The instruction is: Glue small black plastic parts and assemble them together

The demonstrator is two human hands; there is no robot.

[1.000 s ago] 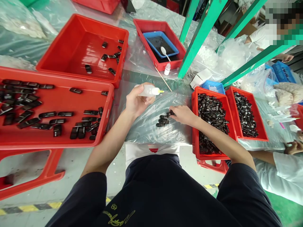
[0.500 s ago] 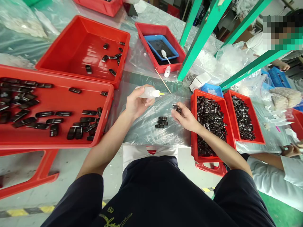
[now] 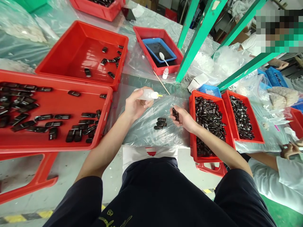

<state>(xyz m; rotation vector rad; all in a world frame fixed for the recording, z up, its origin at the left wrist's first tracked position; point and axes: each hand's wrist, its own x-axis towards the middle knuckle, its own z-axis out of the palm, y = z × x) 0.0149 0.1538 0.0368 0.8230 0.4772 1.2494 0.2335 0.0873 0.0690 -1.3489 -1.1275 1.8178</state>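
Observation:
My left hand (image 3: 138,105) is closed around a white squeeze bottle (image 3: 146,94), whose yellow nozzle points right over the table. My right hand (image 3: 182,118) has its fingers closed on small glossy black pieces (image 3: 175,113); their exact number is hard to make out. On the plastic sheet between the hands lies a small group of black pieces (image 3: 161,123). Right beside my right forearm stands a red bin full of black pieces (image 3: 208,121). The bottle tip and the held pieces are apart.
Larger black car-shaped parts lie in a red tray (image 3: 85,82) at left, with another red tray (image 3: 78,41) behind. Farther back are a wooden stick (image 3: 161,82), a small bottle (image 3: 165,73) and a green post (image 3: 189,47). A co-worker's hand (image 3: 289,150) shows at right.
My right hand has turned and lowered slightly, so the black pieces in its fingers now stand more upright. My left hand still holds the bottle in nearly the same place.

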